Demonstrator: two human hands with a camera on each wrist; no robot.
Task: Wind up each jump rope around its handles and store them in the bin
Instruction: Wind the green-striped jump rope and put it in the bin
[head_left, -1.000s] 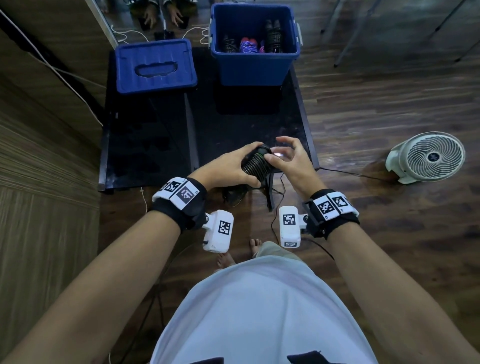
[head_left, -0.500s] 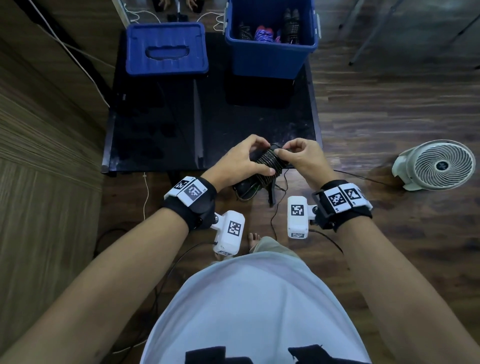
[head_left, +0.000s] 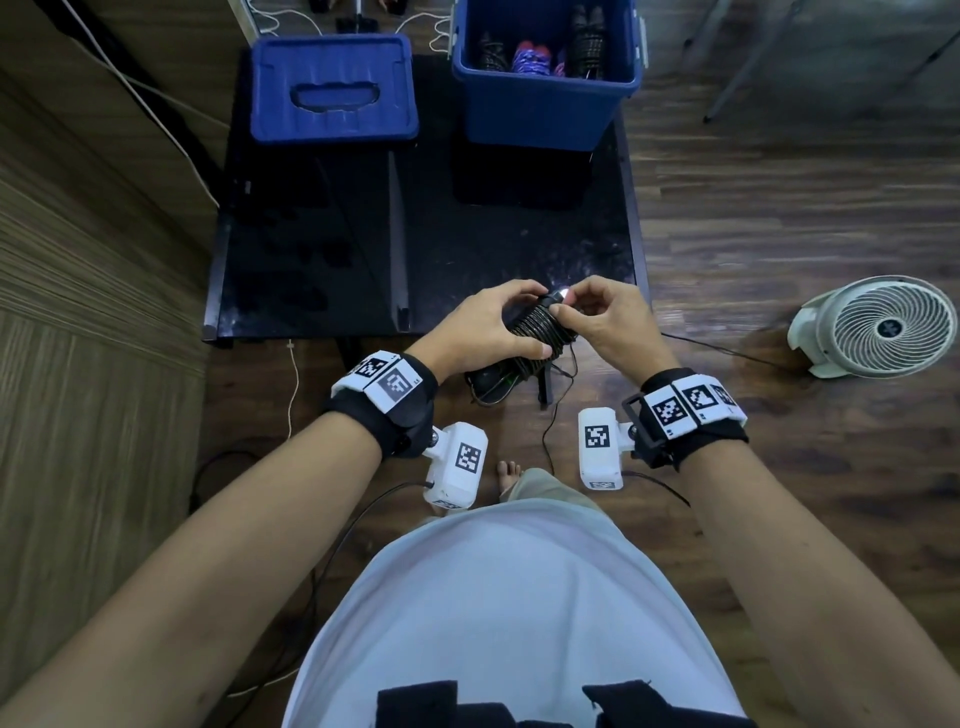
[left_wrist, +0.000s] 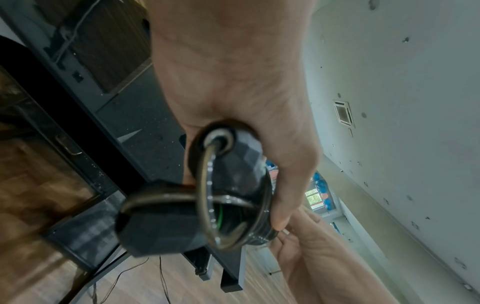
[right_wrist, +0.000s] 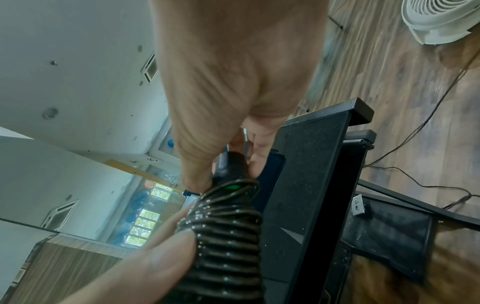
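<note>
Left hand: the left hand (head_left: 483, 332) was curled round the wound jump rope (head_left: 537, 332), thumb underneath and fingers over the top, holding it above the near edge of the surface (head_left: 519, 249).
Right hand: the right hand (head_left: 605, 322) pinched the far end of the same bundle, thumb and fingertips closed on the coils and the tip of a handle.
Jump rope: dark cord lay coiled in tight turns around two black handles held side by side; in the left wrist view the handle ends (left_wrist: 161, 232) pointed at the camera, with a loose loop of cord crossing them. In the right wrist view the coils (right_wrist: 226, 242) ran down from the pinched tip, with a small green spot showing near the top.
Bin: the blue bin (head_left: 540, 109) stood open at the far right of the surface, well apart from the hands, with several wound ropes (head_left: 530, 57) upright inside, some dark, one purple.
Lid: a blue lid (head_left: 332, 88) lay flat at the far left of the surface, just beside the bin.
Floor: a white fan (head_left: 883, 327) sat on the wooden floor to the right, and thin cables trailed under the near edge of the surface.
</note>
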